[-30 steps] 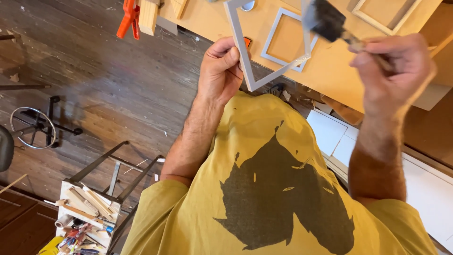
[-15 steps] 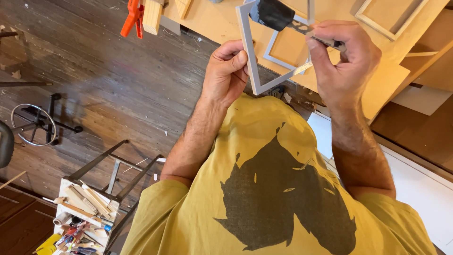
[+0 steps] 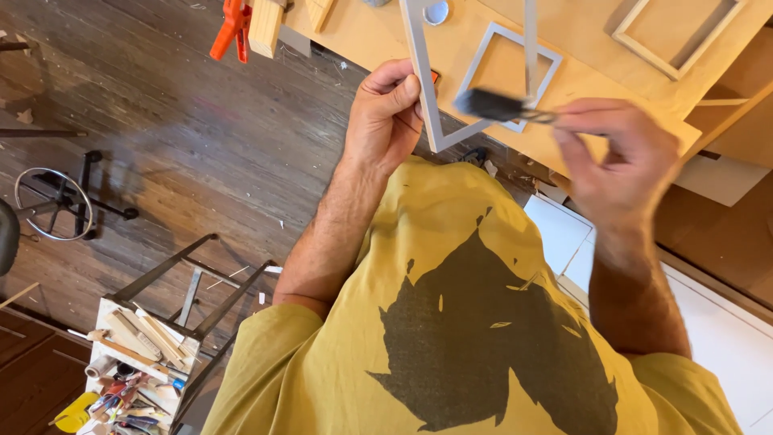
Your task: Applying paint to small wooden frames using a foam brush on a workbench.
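While grey frame (image 3: pixel 425 97) is pinched by left hand (image 3: pixel 386 113) at side rail, brush (image 3: pixel 495 105) is gripped by right hand (image 3: pixel 620 157); frame judged light, stiff.

A mustard-yellow short-sleeved shirt (image 3: pixel 451 338) bears a large dark leaf-like print

Glowing evenly under soft, warm daylight, casting only faint shadows. Blurring with motion at the right hand (image 3: pixel 620 165) and its brush (image 3: pixel 493 105). Staying sharp across the worktop (image 3: pixel 580 56); bending slightly at the edges.
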